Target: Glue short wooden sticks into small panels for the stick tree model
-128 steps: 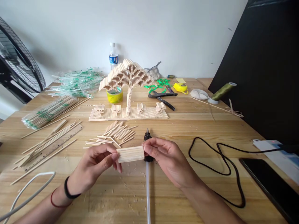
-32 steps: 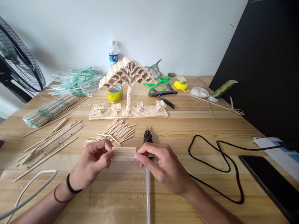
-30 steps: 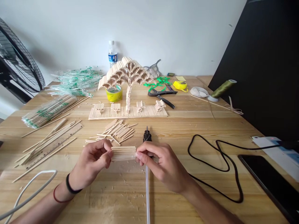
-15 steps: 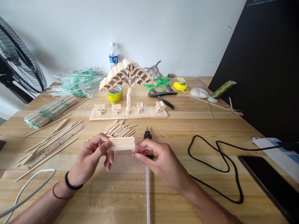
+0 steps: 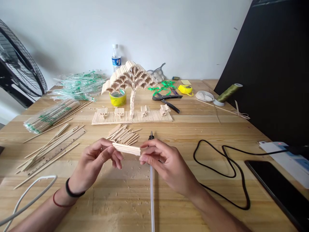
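Looks like a craft workspace, at a wooden table (image 5: 183,212) in front of a white wall (image 5: 169,32); hard to tell whether in a home or a studio. Shown by the stick-built tree model (image 5: 132,100) above centre, the stick panel (image 5: 126,149) and cut sticks (image 5: 125,134) below, the bagged sticks (image 5: 51,116) at left, and the glue gun (image 5: 151,137), tape measure (image 5: 185,89) and thread spool (image 5: 229,94) from centre to upper right. Fits an ordinary room, with a fan (image 5: 21,61) at upper left, a water bottle (image 5: 116,61) at upper centre and a phone (image 5: 270,185) at lower right.
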A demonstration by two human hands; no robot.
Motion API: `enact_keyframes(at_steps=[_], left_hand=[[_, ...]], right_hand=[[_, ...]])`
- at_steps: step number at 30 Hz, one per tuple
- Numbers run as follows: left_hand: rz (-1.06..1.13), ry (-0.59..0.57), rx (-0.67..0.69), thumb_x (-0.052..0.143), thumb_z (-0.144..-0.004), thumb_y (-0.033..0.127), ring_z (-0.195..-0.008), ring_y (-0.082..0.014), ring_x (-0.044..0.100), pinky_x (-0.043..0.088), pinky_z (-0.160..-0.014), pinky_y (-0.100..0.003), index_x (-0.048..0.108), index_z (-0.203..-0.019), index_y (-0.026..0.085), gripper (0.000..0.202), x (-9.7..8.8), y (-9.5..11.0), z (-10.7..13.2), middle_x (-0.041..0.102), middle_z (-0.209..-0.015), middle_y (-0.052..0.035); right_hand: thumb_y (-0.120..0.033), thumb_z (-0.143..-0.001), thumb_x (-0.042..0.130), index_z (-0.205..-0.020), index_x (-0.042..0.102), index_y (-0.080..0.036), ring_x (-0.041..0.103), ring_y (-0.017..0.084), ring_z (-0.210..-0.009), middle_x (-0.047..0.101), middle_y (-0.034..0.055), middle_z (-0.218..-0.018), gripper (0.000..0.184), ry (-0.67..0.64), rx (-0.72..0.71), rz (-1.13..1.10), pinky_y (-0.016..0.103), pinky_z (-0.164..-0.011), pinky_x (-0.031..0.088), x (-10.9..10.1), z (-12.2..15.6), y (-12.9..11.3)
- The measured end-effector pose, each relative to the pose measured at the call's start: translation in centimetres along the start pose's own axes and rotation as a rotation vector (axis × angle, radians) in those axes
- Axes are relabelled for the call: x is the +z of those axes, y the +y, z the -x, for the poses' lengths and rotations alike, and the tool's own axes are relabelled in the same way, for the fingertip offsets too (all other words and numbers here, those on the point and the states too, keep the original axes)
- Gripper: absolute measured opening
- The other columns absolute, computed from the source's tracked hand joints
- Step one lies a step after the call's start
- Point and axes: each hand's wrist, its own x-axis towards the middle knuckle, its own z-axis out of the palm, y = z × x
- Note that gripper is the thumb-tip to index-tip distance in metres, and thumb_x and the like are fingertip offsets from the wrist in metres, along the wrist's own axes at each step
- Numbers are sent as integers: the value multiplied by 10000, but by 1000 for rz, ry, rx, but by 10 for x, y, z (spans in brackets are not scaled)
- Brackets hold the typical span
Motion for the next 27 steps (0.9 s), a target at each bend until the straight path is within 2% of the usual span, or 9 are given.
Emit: enact_keyframes(at_steps=[4, 8, 10, 13, 16, 19, 22, 25, 27], left_hand=[[-11, -41, 47, 665, -1046, 295, -691, -154, 772, 605, -654, -258, 763, -959, 193, 166, -1, -2, 0, 817, -866, -32], [-45, -76, 94, 652, -1053, 272, -757, -177, 784, 622, -720, -293, 767, -1001, 203, 144, 0, 1, 2, 819, -860, -47], [-78, -77, 110, 663, -1047, 269, -792, -186, 793, 637, -762, -309, 778, -1057, 223, 125, 2, 4, 3, 819, -866, -48], [-162, -62, 141, 724, -1005, 259, -824, -189, 800, 654, -794, -304, 802, -1088, 257, 114, 5, 8, 6, 822, -880, -45], [-278, -42, 188, 793, -941, 204, -917, -196, 797, 652, -840, -287, 830, -1050, 275, 136, 6, 11, 8, 839, -969, -57], [-382, -59, 224, 786, -928, 150, -987, -205, 786, 639, -902, -294, 834, -1074, 267, 193, 4, 13, 8, 843, -1045, -76], [-379, -21, 186, 718, -988, 222, -865, -187, 773, 647, -798, -281, 809, -1106, 220, 149, 4, 13, 7, 820, -1031, -99], [-309, 15, 67, 710, -1002, 318, -672, -146, 727, 617, -645, -237, 755, -1137, 184, 195, 4, 11, 4, 769, -822, -49], [-297, -8, -14, 728, -989, 350, -602, -129, 694, 582, -585, -212, 740, -1039, 155, 202, 5, 9, 3, 729, -711, -24]], right_hand=[[-263, -928, 749, -1049, 735, -227, 781, 185, -837, 806, 27, -882, 128, 9, 9, -55, 298, -814, 611, 0, -1, 0], [-307, -858, 843, -939, 762, -217, 743, 183, -802, 768, 17, -817, 145, 57, 5, -8, 281, -754, 586, -2, -1, -2], [-422, -931, 786, -906, 762, -204, 712, 174, -732, 736, 17, -744, 221, 55, 9, -5, 284, -712, 570, -4, 0, -3], [-566, -1019, 642, -895, 732, -178, 690, 164, -659, 711, 26, -715, 417, -39, 67, -140, 300, -677, 574, -5, 0, -3], [-543, -956, 750, -854, 681, -169, 684, 139, -593, 717, 20, -746, 393, -137, 141, -281, 278, -615, 560, -6, -2, -1], [-470, -943, 789, -831, 671, -170, 660, 119, -556, 686, -12, -669, 342, -124, 132, -289, 251, -590, 531, -7, -4, -1], [-425, -959, 772, -838, 686, -175, 654, 128, -586, 674, -20, -641, 291, -83, 87, -214, 259, -624, 553, -7, -4, -4], [-388, -974, 744, -860, 709, -180, 681, 146, -649, 703, -4, -676, 239, -56, 61, -108, 277, -686, 578, -3, -3, -4], [-366, -969, 739, -896, 723, -184, 702, 154, -677, 725, 5, -715, 197, -44, 56, -51, 283, -704, 586, 0, -1, -3]])
